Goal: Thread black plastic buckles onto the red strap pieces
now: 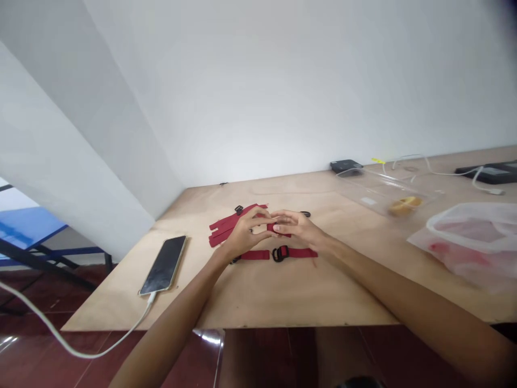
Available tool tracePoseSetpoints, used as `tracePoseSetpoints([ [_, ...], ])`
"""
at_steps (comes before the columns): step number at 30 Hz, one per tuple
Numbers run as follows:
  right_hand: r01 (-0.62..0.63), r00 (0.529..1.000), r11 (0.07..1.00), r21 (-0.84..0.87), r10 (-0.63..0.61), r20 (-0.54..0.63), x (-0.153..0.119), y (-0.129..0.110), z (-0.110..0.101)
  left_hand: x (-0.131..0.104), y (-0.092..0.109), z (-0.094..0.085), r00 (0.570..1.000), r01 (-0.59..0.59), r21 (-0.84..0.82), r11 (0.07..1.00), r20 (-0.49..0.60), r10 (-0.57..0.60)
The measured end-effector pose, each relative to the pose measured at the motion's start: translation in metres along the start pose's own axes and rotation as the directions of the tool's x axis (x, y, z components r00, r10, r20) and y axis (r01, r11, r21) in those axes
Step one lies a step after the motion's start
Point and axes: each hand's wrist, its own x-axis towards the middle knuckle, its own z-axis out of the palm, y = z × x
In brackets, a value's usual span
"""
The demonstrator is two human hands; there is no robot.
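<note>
Both hands meet over the middle of the wooden table. My left hand (pixel 251 231) has its thumb and fingers curled at the left end of a short red strap piece (pixel 283 230). Around the same piece, the thumb and fingers of my right hand (pixel 299 229) are closed. Several red straps (pixel 226 229) lie side by side just left of my left hand, with a black buckle (pixel 239 209) at their upper edge. Nearer the front lie a red strap (pixel 255 255) and another red strap (pixel 301 253) with a black buckle (pixel 279 254) on it.
A phone (pixel 165 265) on a white cable (pixel 81 353) lies at the left. On the right are a clear plastic container (pixel 379 188) with something orange inside, a white plastic bag (pixel 472 242), a black box (pixel 346 166) and a black device (pixel 490 173). A wall stands behind.
</note>
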Motion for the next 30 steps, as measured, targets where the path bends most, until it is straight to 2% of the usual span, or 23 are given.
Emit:
tracePoseSetpoints([
  [3, -0.084, 0.996, 0.996, 0.043, 0.085, -0.020, 0.000, -0.002, -0.002, -0.001, -0.001, -0.004, 0.999, -0.010, 0.066, 0.998, 0.033, 0.008],
  [7, -0.069, 0.993, 0.997, 0.035, 0.072, -0.094, 0.002, -0.006, -0.011, -0.003, 0.001, -0.015, 0.993, 0.065, 0.113, 0.991, 0.093, -0.075],
  [9, -0.057, 0.992, 0.998, 0.022, 0.059, -0.114, 0.001, -0.005, -0.014, -0.004, 0.003, -0.018, 0.991, 0.090, 0.095, 0.991, 0.088, -0.099],
  [12, -0.034, 0.992, 0.999, 0.000, 0.034, -0.120, 0.000, 0.000, -0.010, -0.003, 0.006, -0.013, 0.993, 0.087, 0.085, 0.993, 0.067, -0.093],
  [16, -0.036, 0.995, 0.998, -0.053, 0.031, -0.095, 0.000, 0.005, -0.001, 0.002, 0.007, -0.001, 0.993, -0.005, 0.130, 0.992, 0.116, -0.010],
  [18, -0.047, 0.991, 0.993, -0.107, 0.032, -0.133, 0.001, 0.002, -0.004, 0.002, 0.002, -0.003, 0.993, -0.013, 0.176, 0.984, 0.116, -0.007],
  [21, -0.047, 0.971, 0.989, -0.143, 0.012, -0.240, 0.001, -0.007, -0.019, -0.003, -0.010, -0.022, 0.982, 0.081, 0.307, 0.948, 0.135, -0.128],
  [23, -0.053, 0.959, 0.989, -0.135, 0.013, -0.282, 0.001, -0.011, -0.029, -0.006, -0.018, -0.037, 0.956, 0.167, 0.432, 0.886, 0.149, -0.252],
  [25, -0.054, 0.956, 0.991, -0.124, 0.015, -0.293, 0.002, -0.010, -0.032, -0.008, -0.021, -0.044, 0.932, 0.225, 0.505, 0.833, 0.138, -0.335],
  [27, -0.044, 0.961, 0.992, -0.117, 0.010, -0.276, 0.003, -0.005, -0.027, -0.007, -0.017, -0.040, 0.930, 0.249, 0.469, 0.847, 0.127, -0.344],
  [30, -0.020, 0.975, 0.995, -0.093, -0.001, -0.222, 0.006, 0.003, -0.013, -0.002, -0.007, -0.018, 0.951, 0.216, 0.263, 0.940, 0.161, -0.263],
])
